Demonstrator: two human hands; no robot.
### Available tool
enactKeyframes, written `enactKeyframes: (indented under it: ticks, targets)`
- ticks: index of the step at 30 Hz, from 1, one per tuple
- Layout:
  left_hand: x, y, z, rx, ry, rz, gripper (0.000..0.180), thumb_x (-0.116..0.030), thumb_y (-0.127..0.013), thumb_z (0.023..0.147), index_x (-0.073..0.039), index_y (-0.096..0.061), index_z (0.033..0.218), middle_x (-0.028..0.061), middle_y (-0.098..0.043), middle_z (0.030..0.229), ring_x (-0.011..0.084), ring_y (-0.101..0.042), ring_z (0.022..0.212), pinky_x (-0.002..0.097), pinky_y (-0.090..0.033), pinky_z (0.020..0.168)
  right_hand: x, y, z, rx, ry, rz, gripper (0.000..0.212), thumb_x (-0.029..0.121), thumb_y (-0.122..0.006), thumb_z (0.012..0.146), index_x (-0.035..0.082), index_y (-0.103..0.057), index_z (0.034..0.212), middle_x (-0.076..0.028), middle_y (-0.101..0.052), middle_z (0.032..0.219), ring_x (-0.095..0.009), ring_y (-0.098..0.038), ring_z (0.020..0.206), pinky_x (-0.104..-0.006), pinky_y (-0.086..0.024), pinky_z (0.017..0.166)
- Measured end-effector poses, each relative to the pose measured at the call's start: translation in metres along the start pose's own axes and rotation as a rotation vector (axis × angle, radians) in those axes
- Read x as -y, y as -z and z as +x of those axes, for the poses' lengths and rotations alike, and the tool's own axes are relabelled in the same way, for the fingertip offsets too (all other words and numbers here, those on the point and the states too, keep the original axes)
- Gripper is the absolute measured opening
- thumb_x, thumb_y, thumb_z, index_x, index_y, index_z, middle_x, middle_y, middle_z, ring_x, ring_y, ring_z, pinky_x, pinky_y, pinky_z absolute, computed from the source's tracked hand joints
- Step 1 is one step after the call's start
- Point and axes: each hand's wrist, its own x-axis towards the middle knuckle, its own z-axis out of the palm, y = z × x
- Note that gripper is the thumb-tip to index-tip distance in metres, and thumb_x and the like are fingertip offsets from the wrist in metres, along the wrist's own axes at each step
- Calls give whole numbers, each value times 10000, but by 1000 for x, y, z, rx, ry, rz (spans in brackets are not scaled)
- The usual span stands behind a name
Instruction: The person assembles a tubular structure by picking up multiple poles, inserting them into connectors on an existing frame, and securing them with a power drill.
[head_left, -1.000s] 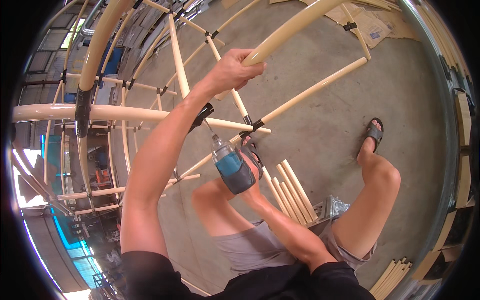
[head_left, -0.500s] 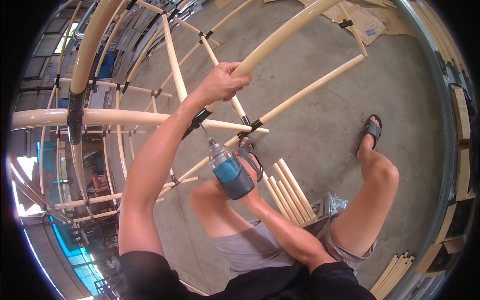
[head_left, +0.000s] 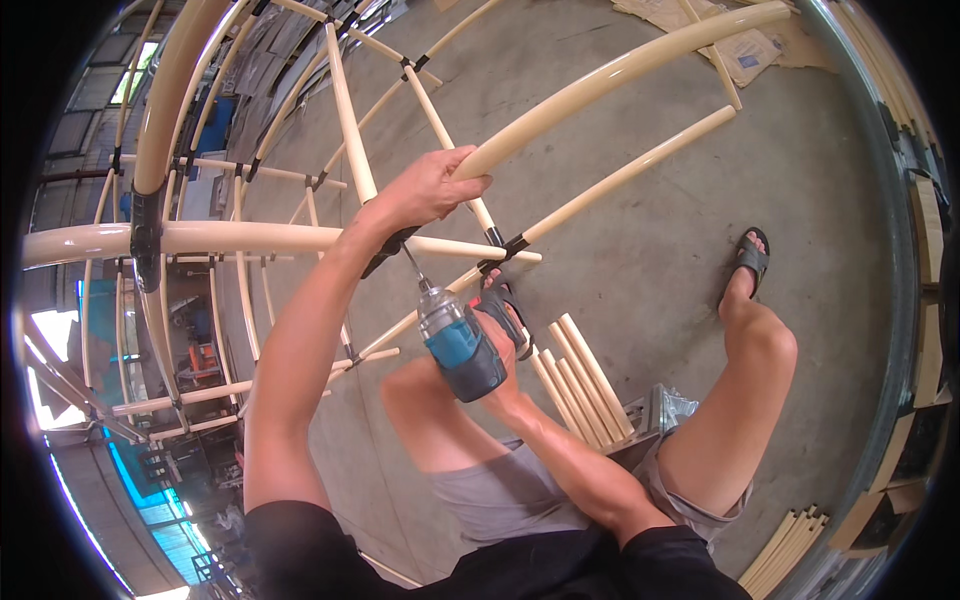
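My left hand (head_left: 432, 188) is closed around the near end of a cream-coloured pipe (head_left: 610, 80), which slants away to the far right. Just below that hand is a black pipe joint (head_left: 388, 250) on a crosswise cream pipe (head_left: 240, 237), partly hidden by my wrist. My right hand (head_left: 497, 345) grips a teal and black cordless impact driver (head_left: 455, 345), held with its bit pointing up at the joint. Whether the bit sits on a screw is too small to tell.
A frame of cream pipes (head_left: 345, 110) and black joints (head_left: 514, 244) fills the left and middle. Short pipes (head_left: 585, 385) lie between my legs, beside a metal box (head_left: 655, 410). More pipes (head_left: 785, 550) lie at lower right. Cardboard boxes (head_left: 925, 340) line the right edge.
The far end of the held pipe has swung right and lower, so its tip now shows. My left hand has shifted slightly left; the driver has hardly moved.
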Motion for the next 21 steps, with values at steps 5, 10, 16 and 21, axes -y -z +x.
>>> enactKeyframes:
  ticks: [5,10,16,21]
  targets:
    - [-3,5,-3,53,32,79,283,-319,-605,924,-66,-602,1051,-27,-455,653,75,-432,554,262,-369,513,-5,-7,-8,47,-21,-190,439,139,-722,737,18,-591,1138,-169,-630,984,-359,-605,896,-415,-463,793]
    - [-4,11,-13,1,25,389,412,-451,-554,935,-50,-599,1018,40,-537,647,167,-501,555,328,-421,562,-19,1,-4,141,57,-431,455,116,-658,741,39,-565,1179,-141,-588,876,-333,-590,840,-420,-454,722]
    - [-5,22,-38,-13,65,714,477,-499,-539,922,-38,-628,1005,187,-644,722,343,-643,700,471,-488,693,-3,10,1,127,80,-454,322,120,-642,749,42,-575,1053,-131,-588,838,-332,-593,766,-420,-465,659]
    - [-15,24,-41,26,96,760,440,-446,-531,939,-15,-609,974,224,-656,771,393,-653,771,480,-514,733,0,11,13,140,114,-554,287,103,-635,738,40,-573,1011,-126,-595,834,-327,-603,774,-417,-472,662]
